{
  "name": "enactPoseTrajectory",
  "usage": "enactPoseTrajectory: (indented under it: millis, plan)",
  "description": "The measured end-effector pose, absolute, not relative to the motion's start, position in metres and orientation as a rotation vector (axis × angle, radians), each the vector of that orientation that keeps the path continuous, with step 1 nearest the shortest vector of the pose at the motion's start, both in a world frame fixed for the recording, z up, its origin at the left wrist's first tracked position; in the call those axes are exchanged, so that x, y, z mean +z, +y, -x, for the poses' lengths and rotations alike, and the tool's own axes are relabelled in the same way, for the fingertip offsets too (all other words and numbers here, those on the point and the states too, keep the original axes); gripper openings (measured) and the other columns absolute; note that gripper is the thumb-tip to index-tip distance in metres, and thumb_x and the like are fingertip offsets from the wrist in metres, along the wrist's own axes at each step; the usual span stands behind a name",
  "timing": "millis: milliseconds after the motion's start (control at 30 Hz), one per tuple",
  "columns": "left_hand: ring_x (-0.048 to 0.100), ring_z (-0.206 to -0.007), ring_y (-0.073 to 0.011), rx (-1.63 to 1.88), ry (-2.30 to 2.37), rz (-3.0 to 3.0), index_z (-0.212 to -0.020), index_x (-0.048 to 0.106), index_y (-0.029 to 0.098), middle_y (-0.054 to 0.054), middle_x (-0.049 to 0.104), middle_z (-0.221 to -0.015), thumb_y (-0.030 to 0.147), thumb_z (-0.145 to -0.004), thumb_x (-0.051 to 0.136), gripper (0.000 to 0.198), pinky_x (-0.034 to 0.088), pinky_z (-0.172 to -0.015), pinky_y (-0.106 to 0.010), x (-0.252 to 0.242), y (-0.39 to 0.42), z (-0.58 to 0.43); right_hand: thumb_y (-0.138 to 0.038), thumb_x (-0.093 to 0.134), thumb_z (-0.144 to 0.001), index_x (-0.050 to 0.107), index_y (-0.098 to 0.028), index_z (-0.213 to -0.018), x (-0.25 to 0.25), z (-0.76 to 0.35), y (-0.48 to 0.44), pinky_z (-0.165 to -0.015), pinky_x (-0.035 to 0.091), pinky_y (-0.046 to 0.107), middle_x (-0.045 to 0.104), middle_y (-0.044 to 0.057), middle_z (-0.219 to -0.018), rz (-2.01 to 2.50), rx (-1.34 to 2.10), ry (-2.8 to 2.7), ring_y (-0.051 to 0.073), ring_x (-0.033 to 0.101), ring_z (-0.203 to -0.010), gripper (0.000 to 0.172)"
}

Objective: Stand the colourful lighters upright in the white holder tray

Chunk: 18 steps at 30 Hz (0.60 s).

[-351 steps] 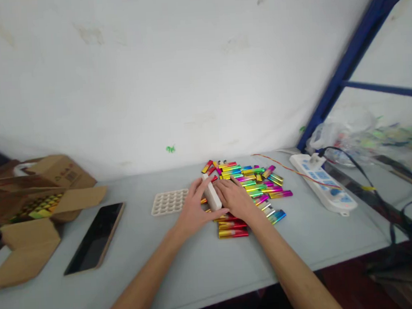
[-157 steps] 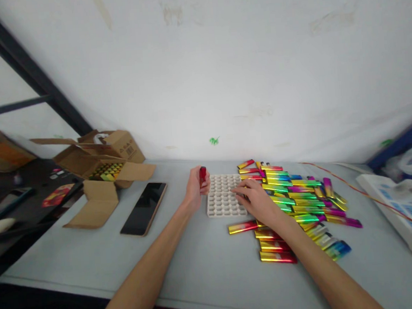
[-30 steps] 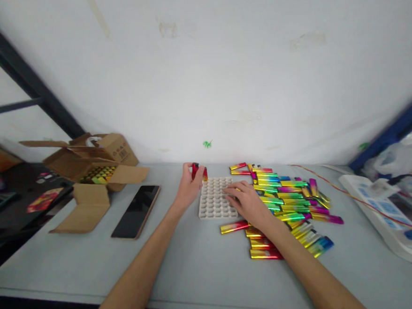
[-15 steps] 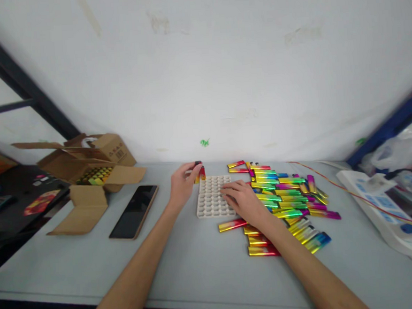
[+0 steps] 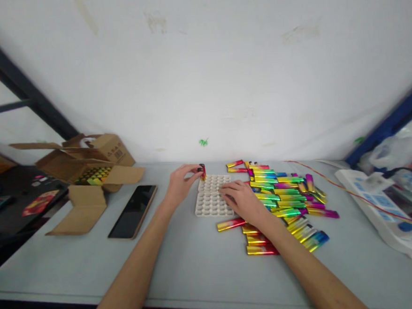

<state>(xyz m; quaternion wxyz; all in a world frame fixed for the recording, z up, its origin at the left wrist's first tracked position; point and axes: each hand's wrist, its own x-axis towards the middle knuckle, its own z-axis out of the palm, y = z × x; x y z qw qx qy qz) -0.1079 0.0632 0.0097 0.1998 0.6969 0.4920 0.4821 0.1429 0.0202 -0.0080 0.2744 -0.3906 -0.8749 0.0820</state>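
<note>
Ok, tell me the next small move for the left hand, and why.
Probably press the red lighter down into the far left corner cell of the tray: the left hand pinches it upright right there, and the right hand lies flat on the tray.

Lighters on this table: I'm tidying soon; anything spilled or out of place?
The loose lighters lie in a crisscrossed heap right of the white tray, a few strayed toward the near table edge. Only one upright lighter, pinched by the left hand, stands at its far corner.
</note>
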Motion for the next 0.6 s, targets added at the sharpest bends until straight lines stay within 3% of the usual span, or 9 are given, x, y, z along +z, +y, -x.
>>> enactPoseTrajectory:
  millis: [167, 400, 600]
  plan:
    - [0.071, -0.096, -0.023, 1.27, 1.336, -1.997, -0.107, 0.077, 0.021, -0.01, 0.078, -0.106, 0.061, -0.089, 0.068, 0.044, 0.064, -0.081, -0.035, 0.011, 0.064, 0.113, -0.02, 0.061, -0.102, 0.078, -0.021, -0.114, -0.009, -0.143, 0.023, -0.105, 0.05, 0.044, 0.077, 0.009, -0.122, 1.025, 0.233, -2.341, 0.025, 0.066, -0.113, 0.021]
    - [0.072, -0.092, -0.0223, 1.302, 1.358, -2.011, -0.106, 0.075, 0.021, -0.009, 0.077, -0.103, 0.057, -0.092, 0.066, 0.04, 0.064, -0.079, -0.034, 0.01, 0.063, 0.107, -0.02, 0.062, -0.101, 0.078, -0.021, -0.113, -0.012, -0.142, 0.025, -0.104, 0.051, 0.044, 0.077, 0.009, -0.122, 1.028, 0.217, -2.335, 0.025, 0.067, -0.111, 0.02]
    - [0.068, -0.103, -0.025, 1.402, 1.392, -2.117, -0.106, 0.075, 0.023, -0.008, 0.077, -0.107, 0.044, -0.093, 0.068, 0.026, 0.054, -0.103, -0.044, 0.019, 0.06, 0.096, -0.02, 0.062, -0.101, 0.078, -0.021, -0.114, -0.013, -0.141, 0.026, -0.105, 0.05, 0.043, 0.077, 0.009, -0.121, 1.031, 0.211, -2.334, 0.024, 0.068, -0.111, 0.02]
